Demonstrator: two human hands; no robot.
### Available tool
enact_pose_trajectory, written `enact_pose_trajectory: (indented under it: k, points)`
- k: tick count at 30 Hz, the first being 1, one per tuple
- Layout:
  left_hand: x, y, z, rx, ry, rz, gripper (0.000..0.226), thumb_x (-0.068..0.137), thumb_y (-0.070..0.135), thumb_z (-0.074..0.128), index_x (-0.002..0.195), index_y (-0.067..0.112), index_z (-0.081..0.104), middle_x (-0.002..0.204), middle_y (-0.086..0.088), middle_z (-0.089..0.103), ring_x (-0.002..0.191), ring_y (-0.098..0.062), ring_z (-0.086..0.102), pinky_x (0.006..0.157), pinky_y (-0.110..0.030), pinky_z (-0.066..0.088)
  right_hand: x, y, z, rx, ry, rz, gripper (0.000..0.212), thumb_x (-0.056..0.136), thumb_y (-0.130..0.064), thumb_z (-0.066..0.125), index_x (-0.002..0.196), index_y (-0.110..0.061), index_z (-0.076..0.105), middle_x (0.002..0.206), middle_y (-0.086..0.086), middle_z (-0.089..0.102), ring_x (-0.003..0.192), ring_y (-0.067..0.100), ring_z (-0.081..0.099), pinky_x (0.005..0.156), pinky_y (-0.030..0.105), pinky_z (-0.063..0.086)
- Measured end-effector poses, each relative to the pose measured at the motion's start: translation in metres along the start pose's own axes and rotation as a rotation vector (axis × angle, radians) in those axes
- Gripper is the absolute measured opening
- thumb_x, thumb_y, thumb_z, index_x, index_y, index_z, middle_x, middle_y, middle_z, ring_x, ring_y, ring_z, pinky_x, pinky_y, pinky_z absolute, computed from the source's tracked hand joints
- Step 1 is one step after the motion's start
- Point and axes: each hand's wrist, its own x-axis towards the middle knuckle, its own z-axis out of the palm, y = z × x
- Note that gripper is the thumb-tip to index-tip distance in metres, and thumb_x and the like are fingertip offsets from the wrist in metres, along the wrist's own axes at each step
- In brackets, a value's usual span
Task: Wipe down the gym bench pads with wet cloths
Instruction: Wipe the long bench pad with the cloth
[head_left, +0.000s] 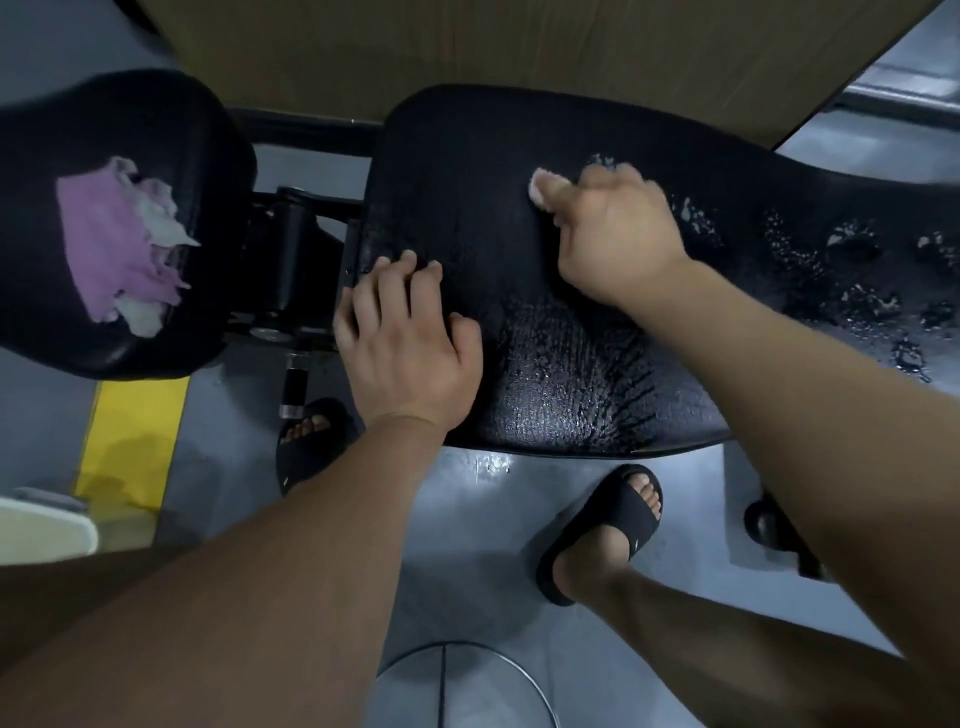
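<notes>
**Wet cloth at work on the long pad, spare cloth waiting on the left**

At far left, the small seat pad (119, 218) carries a crumpled pink and white cloth (124, 239), lying loose with no hand on it. It looks limp and light, easy to pinch up anywhere by a fold, and likely to drip if soaked. Between this pad and the next sits a black metal hinge bracket (291, 260), a hard, snaggy gap that a dragged cloth could catch on.

The left hand (410, 343) rests flat on the near left corner of the long back pad (519, 286), fingers spread, gripping nothing; it seems to brace the body. The pad's surface looks firm but cushioned, and its wet sheen suggests it is slick, so a pressing palm may slide.

Further right, the right hand (613, 228) is clenched around a small pale cloth (540, 184), only a tip of which shows past the knuckles, pressed onto the pad's middle. Bunched like this it should scrub well under knuckle pressure.

To the right, foam and droplets (857, 270) cover the pad, apparently unwiped. That way the pad is clear for long strokes; a cardboard sheet (519, 47) crowds the far edge, while the near edge drops to open grey floor (467, 499).
</notes>
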Motion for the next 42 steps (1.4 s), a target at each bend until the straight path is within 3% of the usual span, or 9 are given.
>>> enact_pose_trajectory:
  k: [3, 7, 10, 17, 22, 27, 34, 37, 42]
  points:
    - [0.0, 0.0, 0.0, 0.0, 0.007, 0.004, 0.049, 0.088, 0.033, 0.048, 0.133, 0.018, 0.06, 0.144, -0.004, 0.053, 0.139, -0.028, 0.042, 0.115, -0.053, 0.03, 0.005, -0.005, 0.001, 0.038, -0.022, 0.022, 0.06, 0.091, -0.014, 0.049, 0.151, -0.022, 0.045, 0.12, 0.017, 0.06, 0.113, 0.042, 0.052, 0.094, 0.045, 0.043]
    - [0.0, 0.0, -0.001, 0.012, 0.002, 0.004, 0.049, 0.089, 0.034, 0.049, 0.133, 0.017, 0.06, 0.144, -0.004, 0.054, 0.138, -0.029, 0.043, 0.114, -0.054, 0.031, -0.06, -0.025, 0.009, 0.084, 0.037, -0.233, 0.06, 0.081, -0.011, 0.051, 0.141, -0.013, 0.056, 0.096, 0.012, 0.061, 0.083, 0.036, 0.054, 0.071, 0.043, 0.047]
    - [0.001, 0.001, -0.001, 0.021, 0.0, 0.006, 0.049, 0.088, 0.035, 0.05, 0.132, 0.017, 0.06, 0.143, -0.004, 0.054, 0.139, -0.029, 0.044, 0.114, -0.053, 0.031, -0.069, -0.025, 0.008, 0.068, 0.026, -0.334, 0.06, 0.082, -0.013, 0.051, 0.141, -0.016, 0.057, 0.094, 0.008, 0.06, 0.082, 0.034, 0.052, 0.068, 0.042, 0.045]
    - [0.001, 0.001, -0.002, 0.017, 0.01, -0.004, 0.049, 0.085, 0.033, 0.052, 0.131, 0.018, 0.062, 0.142, -0.003, 0.055, 0.139, -0.027, 0.044, 0.116, -0.051, 0.03, 0.046, -0.023, 0.005, 0.042, 0.028, -0.053, 0.057, 0.092, -0.015, 0.047, 0.148, -0.022, 0.048, 0.117, 0.017, 0.06, 0.107, 0.04, 0.053, 0.086, 0.045, 0.043]
    - [0.001, 0.001, -0.004, 0.027, 0.0, 0.011, 0.05, 0.085, 0.034, 0.053, 0.132, 0.017, 0.061, 0.142, -0.004, 0.055, 0.139, -0.029, 0.044, 0.115, -0.052, 0.03, -0.019, -0.039, 0.008, 0.105, 0.057, -0.237, 0.06, 0.08, -0.01, 0.05, 0.139, -0.013, 0.057, 0.098, 0.013, 0.062, 0.084, 0.035, 0.054, 0.074, 0.043, 0.047]
    - [0.002, 0.001, -0.003, 0.031, -0.018, 0.005, 0.051, 0.086, 0.036, 0.053, 0.133, 0.017, 0.06, 0.144, -0.004, 0.054, 0.141, -0.028, 0.042, 0.117, -0.052, 0.029, -0.042, -0.034, 0.004, 0.059, 0.037, -0.376, 0.057, 0.084, -0.015, 0.049, 0.14, -0.019, 0.057, 0.092, 0.005, 0.059, 0.083, 0.031, 0.053, 0.068, 0.039, 0.042]
    - [0.003, 0.001, -0.005, 0.01, -0.022, -0.007, 0.052, 0.085, 0.035, 0.049, 0.132, 0.017, 0.061, 0.144, -0.004, 0.053, 0.141, -0.028, 0.041, 0.117, -0.052, 0.028, 0.054, 0.001, 0.0, -0.016, 0.038, 0.08, 0.053, 0.091, -0.015, 0.049, 0.142, -0.022, 0.051, 0.115, 0.015, 0.061, 0.107, 0.039, 0.053, 0.083, 0.042, 0.04]
    - [0.003, 0.0, -0.004, 0.013, -0.015, 0.005, 0.051, 0.085, 0.035, 0.05, 0.132, 0.016, 0.061, 0.143, -0.005, 0.054, 0.14, -0.03, 0.043, 0.117, -0.053, 0.029, 0.019, -0.028, 0.004, 0.037, 0.074, -0.044, 0.051, 0.08, -0.011, 0.049, 0.13, -0.014, 0.058, 0.099, 0.015, 0.063, 0.091, 0.037, 0.057, 0.073, 0.04, 0.041]
    - [0.003, 0.0, -0.004, 0.008, -0.023, 0.002, 0.051, 0.086, 0.035, 0.05, 0.132, 0.015, 0.059, 0.144, -0.006, 0.053, 0.14, -0.03, 0.041, 0.116, -0.053, 0.029, -0.063, -0.013, 0.01, 0.047, 0.078, -0.194, 0.059, 0.084, -0.01, 0.051, 0.142, -0.016, 0.057, 0.091, 0.005, 0.056, 0.081, 0.03, 0.048, 0.068, 0.04, 0.039]
